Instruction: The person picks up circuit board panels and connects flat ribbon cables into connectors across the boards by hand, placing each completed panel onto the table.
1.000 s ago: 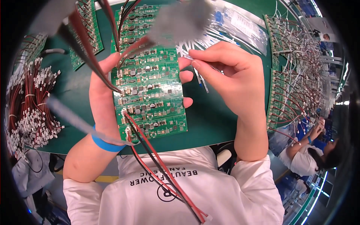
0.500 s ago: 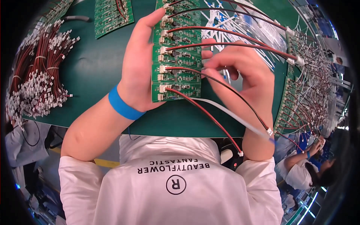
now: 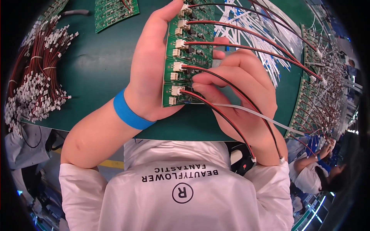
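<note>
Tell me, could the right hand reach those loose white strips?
Probably yes: the white strips lie just beyond the right hand, though red-and-black wires arch across the way.

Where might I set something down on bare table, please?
The green table is widest open between the wire bundles and left hand, below a circuit board; a smaller strip lies between the blue wristband and right hand. It is crowded right of the held board panel: flat white cables, then wired boards.
</note>
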